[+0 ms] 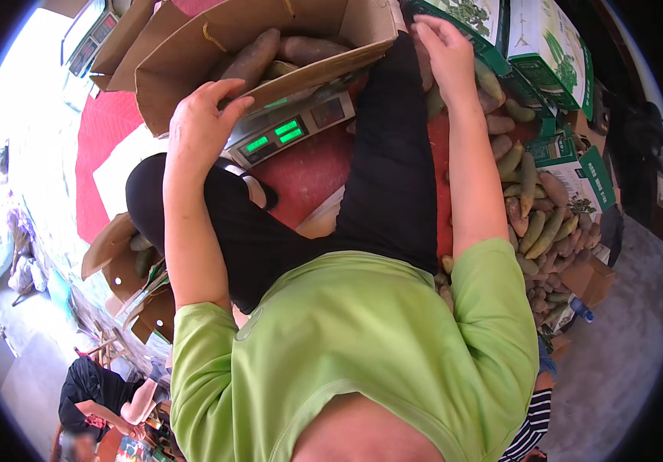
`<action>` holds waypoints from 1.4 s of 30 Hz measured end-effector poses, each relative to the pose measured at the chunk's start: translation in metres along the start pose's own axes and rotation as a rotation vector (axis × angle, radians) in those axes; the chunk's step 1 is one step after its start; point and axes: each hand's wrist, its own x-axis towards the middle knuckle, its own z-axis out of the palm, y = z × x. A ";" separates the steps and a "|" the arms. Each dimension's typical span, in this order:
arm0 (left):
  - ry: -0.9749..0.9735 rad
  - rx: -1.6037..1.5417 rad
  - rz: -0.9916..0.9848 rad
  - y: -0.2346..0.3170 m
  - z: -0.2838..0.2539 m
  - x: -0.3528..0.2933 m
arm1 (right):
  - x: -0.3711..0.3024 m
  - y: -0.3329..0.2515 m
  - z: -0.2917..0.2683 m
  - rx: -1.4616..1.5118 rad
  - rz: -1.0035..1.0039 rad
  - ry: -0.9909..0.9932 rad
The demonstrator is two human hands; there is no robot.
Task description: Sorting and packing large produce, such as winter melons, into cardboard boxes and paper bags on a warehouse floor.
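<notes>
The left hand (202,119) curved against the box (316,75), thumb spread from fingers; the right hand (448,54), arm stretched forward, bent beside the box's right end, its grip unclear to me. Tubers (254,60) lay inside, above the scale (270,148).

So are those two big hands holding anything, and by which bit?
The left hand is at the near rim of the cardboard box; gripping or just resting, I can't tell. Nor can I tell whether the right hand holds anything.
</notes>
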 end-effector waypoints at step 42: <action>0.133 -0.170 -0.449 -0.113 -0.077 0.011 | 0.033 0.010 0.040 -0.380 0.209 -0.280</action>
